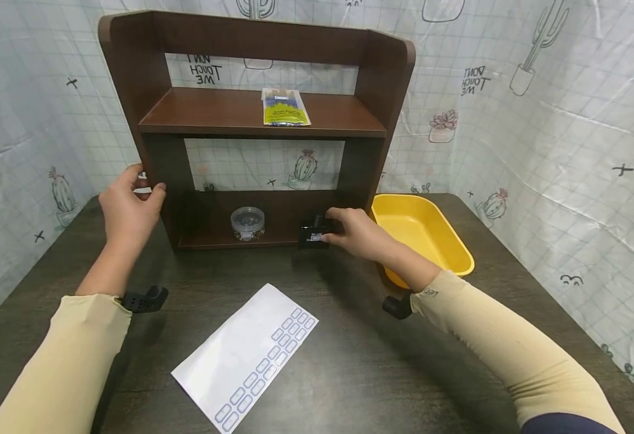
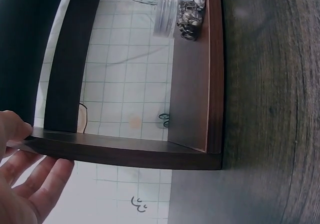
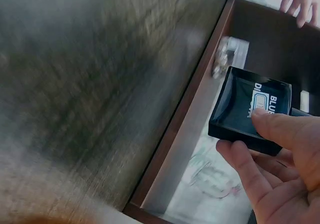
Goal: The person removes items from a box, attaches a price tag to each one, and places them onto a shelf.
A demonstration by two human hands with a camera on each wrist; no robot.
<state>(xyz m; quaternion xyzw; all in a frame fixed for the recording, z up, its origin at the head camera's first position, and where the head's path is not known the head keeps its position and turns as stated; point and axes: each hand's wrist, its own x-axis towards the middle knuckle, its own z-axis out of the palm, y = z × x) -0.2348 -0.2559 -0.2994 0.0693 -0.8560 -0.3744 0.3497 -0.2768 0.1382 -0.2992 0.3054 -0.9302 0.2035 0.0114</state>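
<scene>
My right hand [image 1: 361, 234] holds a square black perfume bottle [image 1: 311, 236] with white lettering and a small label, at the front of the lower shelf's right part. In the right wrist view the thumb lies on the face of the bottle [image 3: 247, 106] and the fingers are behind it. My left hand [image 1: 131, 205] grips the left side panel of the dark brown wooden shelf [image 1: 262, 132], thumb on one side and fingers on the other. A clear round jar [image 1: 248, 223] of small metallic items stands on the lower shelf, left of the bottle.
A yellow and clear packet [image 1: 286, 108] lies on the upper shelf. To the right of the unit is a yellow plastic tray [image 1: 422, 232]. A white sheet of blue-bordered labels [image 1: 246, 361] lies on the dark table in front. Patterned cloth hangs behind and at the sides.
</scene>
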